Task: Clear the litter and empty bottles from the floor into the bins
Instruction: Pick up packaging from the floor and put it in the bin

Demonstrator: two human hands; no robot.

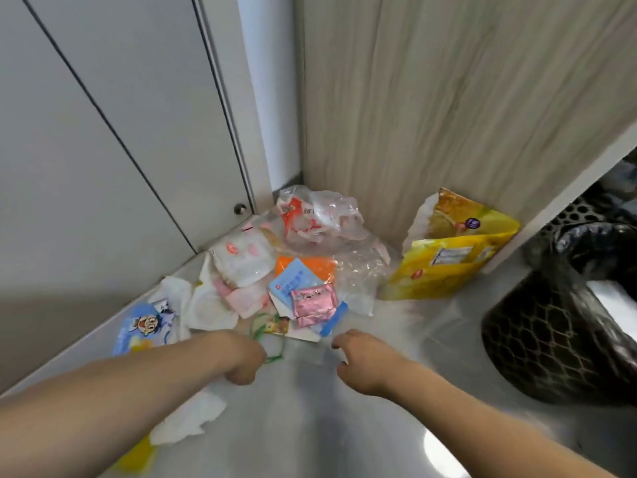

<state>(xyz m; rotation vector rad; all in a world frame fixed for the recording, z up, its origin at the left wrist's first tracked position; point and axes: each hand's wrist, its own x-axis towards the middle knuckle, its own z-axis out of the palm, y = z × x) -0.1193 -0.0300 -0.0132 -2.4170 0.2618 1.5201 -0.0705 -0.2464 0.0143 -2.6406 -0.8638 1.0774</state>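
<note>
Down by the litter pile (pixel 293 270) in the corner, left hand (pixel 243 362) is curled pinching a green string (pixel 272 355), right hand (pixel 358 360) loosely open, holding nothing, bin (pixel 551 339) off right.

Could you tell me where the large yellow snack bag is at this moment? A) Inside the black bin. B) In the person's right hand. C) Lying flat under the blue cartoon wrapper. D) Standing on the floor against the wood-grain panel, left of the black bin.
D: the large yellow snack bag stands on the floor against the wood-grain panel, left of the black bin; neither the left hand nor the right hand touches it.
</note>
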